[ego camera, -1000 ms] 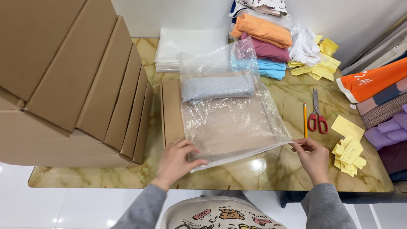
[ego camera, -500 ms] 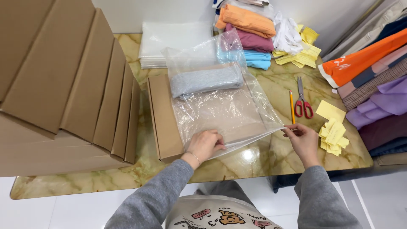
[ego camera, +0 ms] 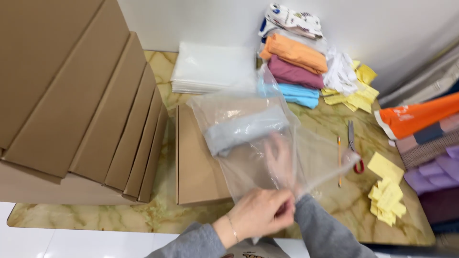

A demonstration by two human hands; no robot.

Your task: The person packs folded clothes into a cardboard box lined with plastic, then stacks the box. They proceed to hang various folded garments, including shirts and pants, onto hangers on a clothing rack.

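A clear plastic bag point(ego camera: 306, 157) lies over a flat brown cardboard box point(ego camera: 196, 162) on the marble table. Inside it, at the far end, sits a folded grey-blue garment point(ego camera: 244, 129). My left hand point(ego camera: 260, 212) pinches the bag's near edge and lifts it. My right hand point(ego camera: 279, 157) is inside the bag, blurred behind the plastic, with its fingers stretched out toward the garment. Its grey sleeve enters at the bag's mouth.
Stacked flat cardboard boxes point(ego camera: 71, 105) fill the left. A pile of clear bags point(ego camera: 213, 67) and folded coloured garments point(ego camera: 296, 67) lie at the back. Scissors point(ego camera: 354, 148), a pencil point(ego camera: 338, 160) and yellow paper slips point(ego camera: 387, 196) lie at the right, beside more folded cloth point(ego camera: 420, 124).
Both hands held the bag's near corners flat before. Now the left hand has shifted right and raised the bag's edge, and the right hand has slid inside the bag.
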